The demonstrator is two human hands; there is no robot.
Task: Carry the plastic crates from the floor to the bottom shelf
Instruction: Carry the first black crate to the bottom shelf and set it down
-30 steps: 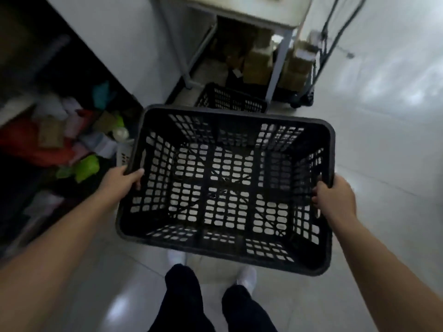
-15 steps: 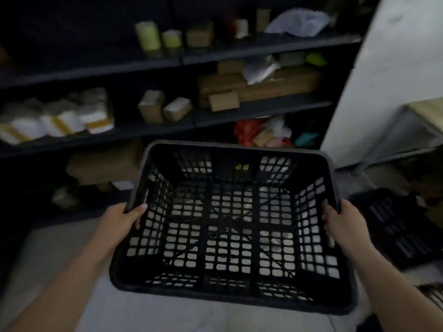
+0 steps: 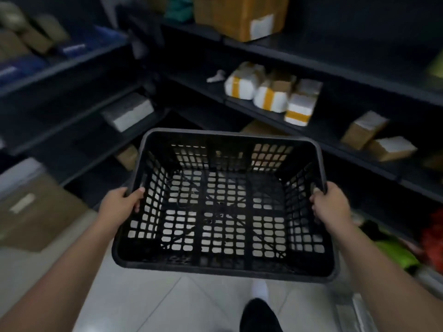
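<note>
Dim storeroom with dark shelving [image 3: 268,47] wrapping round a corner and pale floor tiles [image 3: 148,303] underfoot. Both forearms reach forward from the bottom corners. The left hand [image 3: 119,205] is wrapped round the left rim of a black plastic crate [image 3: 223,207], thumb over the top and fingertips curled inside the lattice wall. The right hand [image 3: 332,206] is clamped on the right rim the same way, fingers hooked over the edge. So the crate hangs between the two hands, off the floor, level-ish and empty, with tile showing through its grid bottom.

Below the hands there's bare floor plus a dark trouser leg [image 3: 260,316]. Out past the left hand sits a big cardboard box [image 3: 36,212] on the floor. Beyond the crate's far rim the lower shelf bays look dark and mostly open. Further up from the right hand, taped white parcels [image 3: 271,97] sit in a row on a shelf.
</note>
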